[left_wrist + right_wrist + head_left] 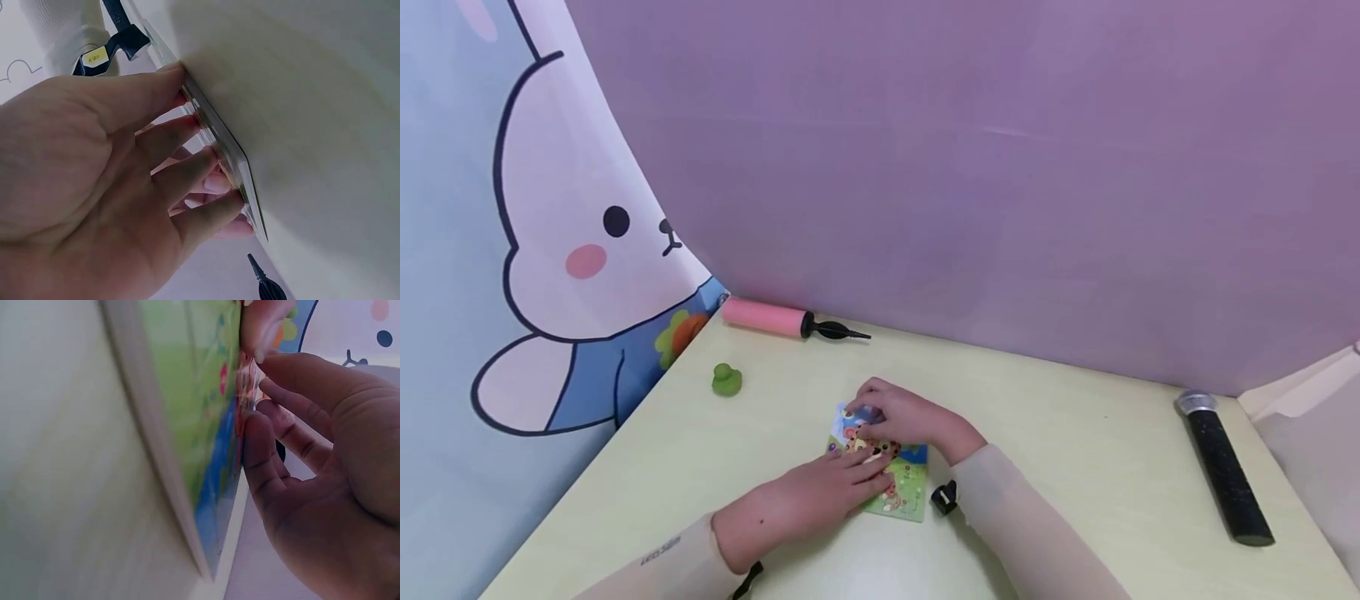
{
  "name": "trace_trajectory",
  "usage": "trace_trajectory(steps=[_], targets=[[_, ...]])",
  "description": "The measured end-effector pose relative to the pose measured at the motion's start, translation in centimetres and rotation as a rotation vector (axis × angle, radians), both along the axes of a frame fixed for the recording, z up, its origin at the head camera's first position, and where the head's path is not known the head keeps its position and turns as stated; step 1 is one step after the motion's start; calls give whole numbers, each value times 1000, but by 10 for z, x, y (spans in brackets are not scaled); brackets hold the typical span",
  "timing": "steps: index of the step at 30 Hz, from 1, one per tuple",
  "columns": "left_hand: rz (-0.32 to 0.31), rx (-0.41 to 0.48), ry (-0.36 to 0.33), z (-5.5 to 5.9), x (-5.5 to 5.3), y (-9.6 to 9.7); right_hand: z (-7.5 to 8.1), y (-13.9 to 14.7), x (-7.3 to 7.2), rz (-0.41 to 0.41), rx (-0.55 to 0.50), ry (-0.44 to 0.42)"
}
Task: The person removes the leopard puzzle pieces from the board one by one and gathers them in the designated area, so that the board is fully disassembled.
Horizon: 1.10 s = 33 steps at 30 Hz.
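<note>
A small picture puzzle board [910,492] lies on the table, showing a spotted cartoon animal on green and blue. My left hand [820,496] rests flat over its near-left part, fingers straight and spread on the picture. In the left wrist view, the thumb meets the edge of the board [232,150]. From the far side my right hand [906,417] reaches over the top of the board, its bent fingers and thumb around a puzzle piece [848,413] near the upper-left corner. The right wrist view shows its fingertips at the picture surface [187,406], close to a left finger.
A green toy duck [727,381] sits to the left on the table [1060,467]. A pink hand pump [767,317] lies along the back edge, and a black microphone-shaped object [1225,467] at the right. Purple and rabbit-printed panels [587,192] stand behind and left.
</note>
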State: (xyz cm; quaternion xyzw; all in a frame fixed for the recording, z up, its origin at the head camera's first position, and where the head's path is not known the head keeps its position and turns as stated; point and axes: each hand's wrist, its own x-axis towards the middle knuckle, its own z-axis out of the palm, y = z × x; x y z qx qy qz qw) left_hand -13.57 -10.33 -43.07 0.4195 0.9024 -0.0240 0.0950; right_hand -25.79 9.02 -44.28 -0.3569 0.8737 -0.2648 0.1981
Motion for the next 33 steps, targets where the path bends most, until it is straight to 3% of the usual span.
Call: trace_trajectory(steps=[12, 23, 33], targets=[[58, -84, 66, 3, 4, 10, 7, 1, -4, -6, 39, -29], [36, -74, 120, 1, 5, 7, 8, -11, -4, -29, 53, -68], [33, -60, 106, 6, 5, 6, 14, -14, -7, -3, 77, -113]])
